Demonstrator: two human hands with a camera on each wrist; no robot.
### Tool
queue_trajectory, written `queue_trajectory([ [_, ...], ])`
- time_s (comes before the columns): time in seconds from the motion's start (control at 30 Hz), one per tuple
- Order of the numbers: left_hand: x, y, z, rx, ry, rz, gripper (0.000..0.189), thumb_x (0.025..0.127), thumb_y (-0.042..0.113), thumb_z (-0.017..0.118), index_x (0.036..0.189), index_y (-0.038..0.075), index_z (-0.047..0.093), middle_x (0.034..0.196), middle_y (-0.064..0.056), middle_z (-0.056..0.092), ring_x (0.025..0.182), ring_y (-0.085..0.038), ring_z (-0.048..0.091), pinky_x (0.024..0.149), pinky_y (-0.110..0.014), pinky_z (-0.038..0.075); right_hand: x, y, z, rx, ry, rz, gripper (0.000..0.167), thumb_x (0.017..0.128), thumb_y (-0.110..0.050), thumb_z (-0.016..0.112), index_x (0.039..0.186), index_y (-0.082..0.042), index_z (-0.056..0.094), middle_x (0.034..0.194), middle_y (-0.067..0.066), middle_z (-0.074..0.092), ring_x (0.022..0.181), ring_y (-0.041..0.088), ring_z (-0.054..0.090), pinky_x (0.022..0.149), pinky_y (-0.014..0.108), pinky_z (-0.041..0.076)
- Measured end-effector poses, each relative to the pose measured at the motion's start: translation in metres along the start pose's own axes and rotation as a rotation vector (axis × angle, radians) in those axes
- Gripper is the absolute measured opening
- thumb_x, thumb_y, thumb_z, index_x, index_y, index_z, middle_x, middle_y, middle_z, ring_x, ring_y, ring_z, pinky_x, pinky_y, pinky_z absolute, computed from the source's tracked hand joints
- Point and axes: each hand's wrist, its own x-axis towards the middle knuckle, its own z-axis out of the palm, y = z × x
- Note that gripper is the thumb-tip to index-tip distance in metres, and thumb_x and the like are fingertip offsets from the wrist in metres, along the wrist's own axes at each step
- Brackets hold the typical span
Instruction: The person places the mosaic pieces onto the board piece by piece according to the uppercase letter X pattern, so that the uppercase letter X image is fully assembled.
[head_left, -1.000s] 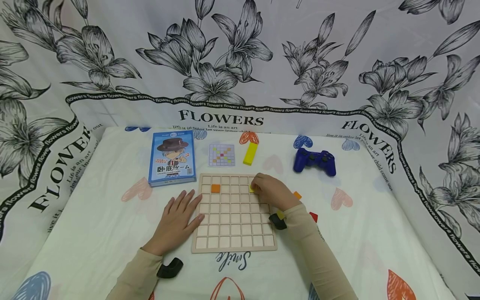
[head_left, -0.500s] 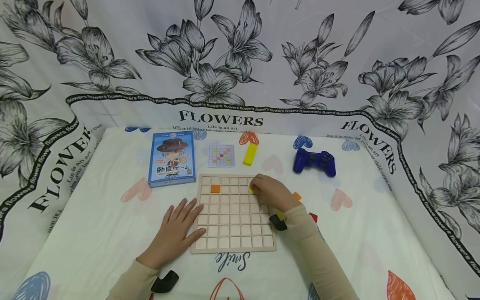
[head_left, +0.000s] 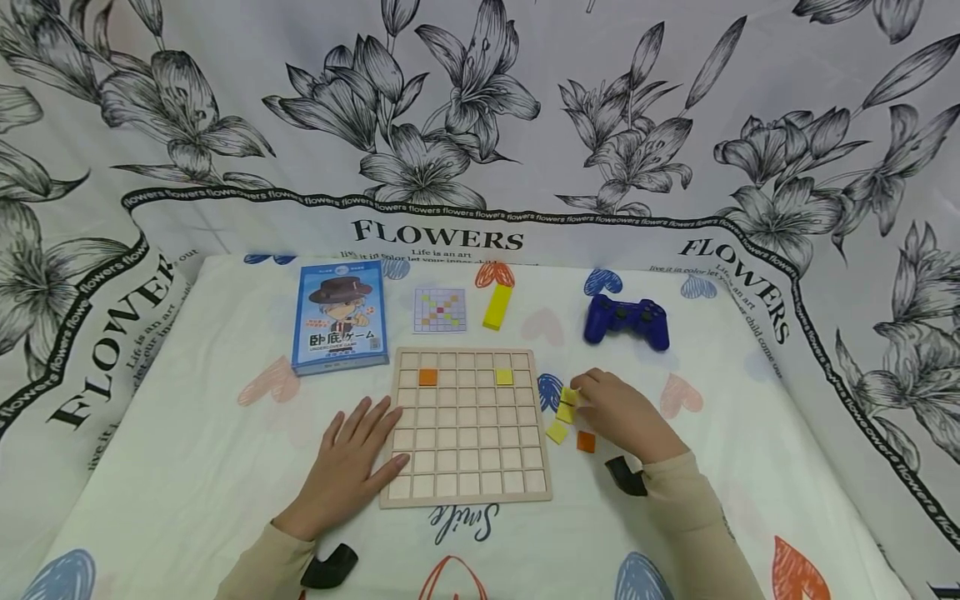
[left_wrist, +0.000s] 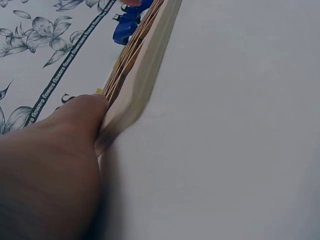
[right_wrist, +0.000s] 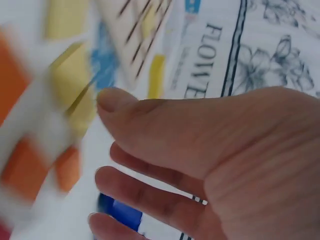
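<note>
A pale wooden grid board (head_left: 471, 438) lies in front of me, with an orange tile (head_left: 427, 377) and a yellow tile (head_left: 504, 377) in its second row from the back. My left hand (head_left: 348, 467) rests with spread fingers at the board's left edge, its thumb over the rim. Beyond the right edge, my right hand (head_left: 622, 417) is over loose tiles: several yellow ones (head_left: 566, 406) and an orange one (head_left: 586, 442). The right wrist view shows its thumb (right_wrist: 117, 102) and fingers apart, the thumb tip close to a yellow tile (right_wrist: 75, 85), with more orange tiles (right_wrist: 25, 167) beside it.
Behind the board are a blue game box (head_left: 340, 317), a small card with a coloured grid pattern (head_left: 439, 311) and a long yellow block (head_left: 497, 307). A dark blue game controller (head_left: 626, 322) lies at the back right.
My right hand has left the yellow tile in the board's second row and moved right and toward me, over the loose tiles. My left hand stays at the board's left edge.
</note>
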Motion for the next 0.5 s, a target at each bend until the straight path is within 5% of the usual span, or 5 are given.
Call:
queue_trajectory([
  [0.27, 0.0, 0.0, -0.001, -0.003, 0.004, -0.002, 0.068, 0.091, 0.048, 0.057, 0.147, 0.015, 0.038, 0.154, -0.009, 0.032, 0.144, -0.034, 0.02, 0.112, -0.058, 0.01, -0.039, 0.039, 0.012, 0.003, -0.002, 0.032, 0.028, 0.085, -0.011, 0.071, 0.112, -0.007, 0.064, 0.109, 0.008, 0.064, 0.096, 0.022, 0.062, 0.086, 0.04, 0.053],
  [0.5, 0.001, 0.001, -0.001, -0.004, 0.011, -0.004, 0.07, 0.091, 0.048, 0.058, 0.148, 0.012, 0.036, 0.153, -0.009, 0.034, 0.143, -0.034, 0.021, 0.112, -0.058, 0.011, -0.051, 0.047, 0.014, 0.04, -0.047, 0.083, 0.024, 0.086, -0.011, 0.07, 0.109, -0.011, 0.064, 0.106, 0.004, 0.062, 0.088, 0.016, 0.06, 0.08, 0.039, 0.054],
])
